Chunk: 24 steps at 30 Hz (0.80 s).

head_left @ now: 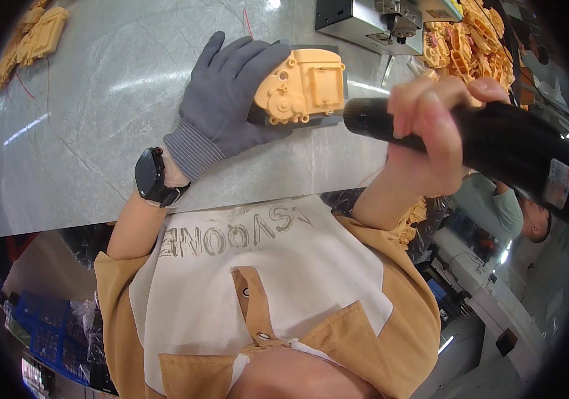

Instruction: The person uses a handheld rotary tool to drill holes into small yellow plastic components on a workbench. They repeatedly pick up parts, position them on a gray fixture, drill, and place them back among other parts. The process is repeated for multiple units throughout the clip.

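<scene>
My left hand (231, 83), in a grey knitted glove, grips the left side of an orange plastic housing (304, 86). Its index finger lies over the housing's upper left edge, while the other fingers stretch out across the table. The housing shows a round gear-like boss and a rectangular recess, and it sits on a dark plate or block (341, 60). My bare right hand (431, 123) is wrapped round a thick black cylindrical tool (504, 136), whose exact kind I cannot tell. The tool's blunt end points left at the housing's right side, close by it.
The grey marbled table (118, 66) spreads under my hands. A metal fixture (371, 26) stands at the far edge. Orange plastic parts (467, 43) are heaped at the far right, more parts (42, 36) lie far left. Another person (497, 206) is beyond on the right.
</scene>
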Each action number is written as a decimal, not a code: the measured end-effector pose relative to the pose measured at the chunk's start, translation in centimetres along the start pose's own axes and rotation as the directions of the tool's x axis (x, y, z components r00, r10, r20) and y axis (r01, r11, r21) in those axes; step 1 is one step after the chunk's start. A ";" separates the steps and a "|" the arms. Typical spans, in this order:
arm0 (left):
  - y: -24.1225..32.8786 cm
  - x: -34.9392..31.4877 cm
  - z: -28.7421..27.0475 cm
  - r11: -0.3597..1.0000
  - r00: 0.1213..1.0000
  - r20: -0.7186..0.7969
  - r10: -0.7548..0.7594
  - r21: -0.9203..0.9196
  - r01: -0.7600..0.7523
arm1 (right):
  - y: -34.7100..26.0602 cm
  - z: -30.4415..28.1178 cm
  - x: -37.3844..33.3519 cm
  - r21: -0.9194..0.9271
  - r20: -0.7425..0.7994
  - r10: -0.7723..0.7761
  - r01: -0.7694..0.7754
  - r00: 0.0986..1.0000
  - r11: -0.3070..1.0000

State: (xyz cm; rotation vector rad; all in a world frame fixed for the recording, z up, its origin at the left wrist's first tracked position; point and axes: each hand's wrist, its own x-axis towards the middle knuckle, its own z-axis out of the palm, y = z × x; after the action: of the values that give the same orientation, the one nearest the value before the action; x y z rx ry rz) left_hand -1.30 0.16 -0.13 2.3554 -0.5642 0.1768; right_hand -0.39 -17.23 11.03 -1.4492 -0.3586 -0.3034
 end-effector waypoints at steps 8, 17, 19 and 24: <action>-0.3 0.0 0.2 1.000 1.000 -0.017 0.011 0.002 -0.011 | 0.1 0.6 -0.1 -0.177 0.097 -0.048 0.065 0.994 0.982; -0.6 -0.1 0.4 0.998 0.997 -0.074 0.033 -0.047 -0.036 | 0.2 0.7 -0.5 -0.176 0.068 0.002 0.010 0.998 0.984; -0.5 0.3 0.0 0.995 0.994 -0.093 0.061 -0.078 -0.068 | 0.3 0.5 -0.4 -0.146 0.108 -0.003 0.019 0.994 0.989; -0.7 -0.2 0.4 0.997 0.992 -0.121 0.037 -0.059 -0.045 | 0.3 -0.6 -0.2 -0.032 0.270 0.009 -0.001 0.963 0.999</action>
State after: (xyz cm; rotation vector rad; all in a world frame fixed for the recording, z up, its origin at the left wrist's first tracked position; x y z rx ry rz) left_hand -1.16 0.45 -0.87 2.2576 -0.5519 0.3134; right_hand -0.37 -17.81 10.64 -1.5255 -0.5730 -0.1063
